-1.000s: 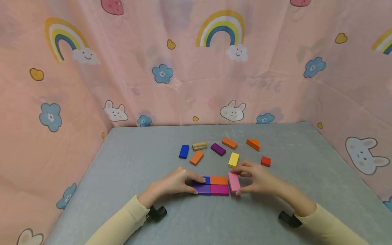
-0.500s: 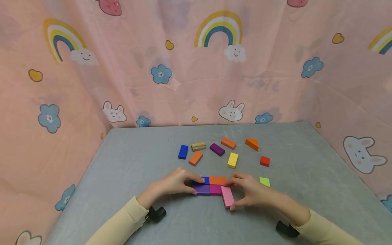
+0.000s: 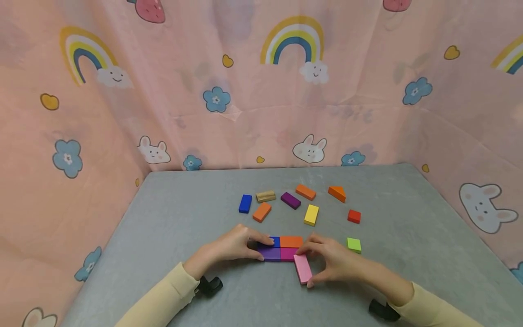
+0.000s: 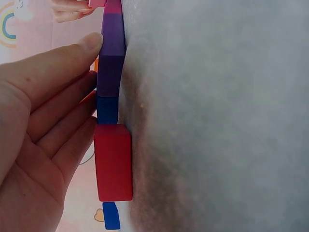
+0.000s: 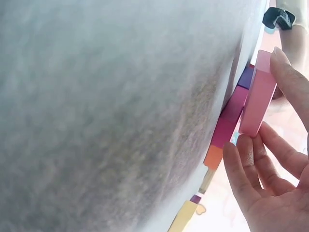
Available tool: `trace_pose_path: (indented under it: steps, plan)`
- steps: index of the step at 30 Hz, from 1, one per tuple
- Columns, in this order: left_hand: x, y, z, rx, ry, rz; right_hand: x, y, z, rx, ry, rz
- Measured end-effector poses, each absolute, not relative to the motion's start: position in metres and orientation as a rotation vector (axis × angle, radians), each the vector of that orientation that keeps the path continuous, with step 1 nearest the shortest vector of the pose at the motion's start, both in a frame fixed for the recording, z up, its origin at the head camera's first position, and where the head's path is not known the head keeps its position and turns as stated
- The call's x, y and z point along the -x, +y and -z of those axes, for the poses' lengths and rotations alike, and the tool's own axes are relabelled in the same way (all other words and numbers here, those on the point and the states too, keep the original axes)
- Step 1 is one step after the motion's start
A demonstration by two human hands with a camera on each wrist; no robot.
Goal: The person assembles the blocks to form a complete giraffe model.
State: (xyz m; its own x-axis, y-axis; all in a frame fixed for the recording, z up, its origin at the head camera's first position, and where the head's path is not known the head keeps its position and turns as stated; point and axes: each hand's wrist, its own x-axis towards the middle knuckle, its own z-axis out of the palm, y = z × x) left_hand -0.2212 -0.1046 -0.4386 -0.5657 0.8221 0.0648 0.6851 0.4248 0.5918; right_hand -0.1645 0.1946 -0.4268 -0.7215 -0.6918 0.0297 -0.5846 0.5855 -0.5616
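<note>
My right hand (image 3: 337, 261) pinches a pink rectangular block (image 3: 303, 269) between thumb and fingertips. That block is tilted, just in front of a magenta block (image 3: 288, 254); in the right wrist view it hangs beside the row. The magenta block lies in a two-by-two group with a purple block (image 3: 269, 254), a blue block (image 3: 276, 241) and an orange block (image 3: 291, 242). My left hand (image 3: 229, 247) rests at the group's left end, fingers fairly straight, touching the purple and blue blocks. A red block (image 4: 114, 162) shows below its fingers in the left wrist view, hidden in the head view.
Behind the group lie scattered loose blocks: another blue one (image 3: 245, 204), a wooden one (image 3: 266, 196), a yellow one (image 3: 311, 215) and an orange triangle (image 3: 337, 193). A small red block (image 3: 354, 216) and a lime green block (image 3: 354, 245) are on the right. A pink patterned curtain (image 3: 261, 118) encloses the table.
My right hand has carried the pink block from the group's right end toward me and slightly left, uncovering the lime green block. My left hand has stayed in place.
</note>
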Motion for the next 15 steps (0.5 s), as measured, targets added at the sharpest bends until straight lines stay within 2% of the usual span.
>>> trace_pose_path:
  steps: [15]
  plan:
    - [0.2212, -0.1038, 0.4414, -1.324, 2.453, -0.851, 0.1577, 0.1951, 0.4275, 1.048, 2.591, 0.806]
